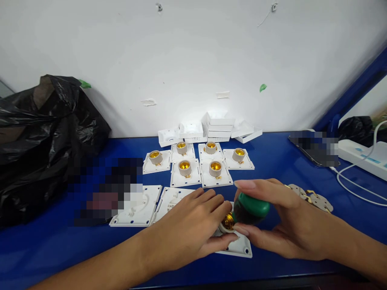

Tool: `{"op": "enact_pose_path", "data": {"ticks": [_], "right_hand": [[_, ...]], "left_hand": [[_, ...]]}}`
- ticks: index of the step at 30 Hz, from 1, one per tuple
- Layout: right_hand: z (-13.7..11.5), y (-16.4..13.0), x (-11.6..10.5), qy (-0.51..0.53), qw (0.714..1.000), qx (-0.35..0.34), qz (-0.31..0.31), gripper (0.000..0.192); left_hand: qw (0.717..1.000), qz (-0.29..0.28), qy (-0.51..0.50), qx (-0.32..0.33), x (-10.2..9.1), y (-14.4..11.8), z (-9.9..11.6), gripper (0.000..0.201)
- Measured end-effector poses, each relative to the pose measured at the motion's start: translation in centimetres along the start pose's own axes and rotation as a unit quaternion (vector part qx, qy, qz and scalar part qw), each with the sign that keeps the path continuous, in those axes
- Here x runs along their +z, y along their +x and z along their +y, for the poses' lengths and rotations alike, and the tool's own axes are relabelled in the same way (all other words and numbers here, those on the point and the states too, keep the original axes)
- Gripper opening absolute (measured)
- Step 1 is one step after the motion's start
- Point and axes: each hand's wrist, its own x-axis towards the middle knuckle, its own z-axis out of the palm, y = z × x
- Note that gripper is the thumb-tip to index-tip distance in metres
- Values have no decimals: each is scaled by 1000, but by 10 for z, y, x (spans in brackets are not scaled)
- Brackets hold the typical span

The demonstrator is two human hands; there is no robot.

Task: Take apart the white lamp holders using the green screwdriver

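Left hand (189,227) laid palm-down on a white lamp-holder plate (238,246) near the front edge of the blue counter (272,161), fingers (211,201) curled against the brass socket (228,220) at the plate's middle, thumb pressed along the plate's near side; grip closed on the plate and socket. Right hand (290,225) just beside it, grip clamped on the green handle (252,207) of a tool, forefinger stretched over the handle's top and thumb beneath, handle's tip aimed into the socket; shaft hidden between the hands. Behind the hands, six more lamp holders (199,165) set in two rows, each a white square plate with a brass-lined socket standing upright, plates touching or just apart. Left of the held plate, two white back plates (142,207) lying flat side by side. Further back against the wall, a small stack of white boxes (217,127) and loose covers. At right, just past the right wrist, a cluster of pale metal parts (314,198). Far right, a white power strip (363,158) with a white cable (353,189) looping across the counter. Far left, a crumpled black plastic bag (39,145) resting on the counter.
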Motion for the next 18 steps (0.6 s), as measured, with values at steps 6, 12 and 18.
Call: {"op": "enact_pose_path", "data": {"ticks": [6,12,18], "right_hand": [[-1,0,-1,-9,1000,11,-6,82],[-1,0,-1,-19,1000,15,4,78],[-1,0,0,-17,1000,11,9,76]], "left_hand": [[1000,-3,14,1,2,0,-1,21],[1000,-8,16,3,1,0,-2,22],[1000,0,16,8,2,0,-2,21]]}}
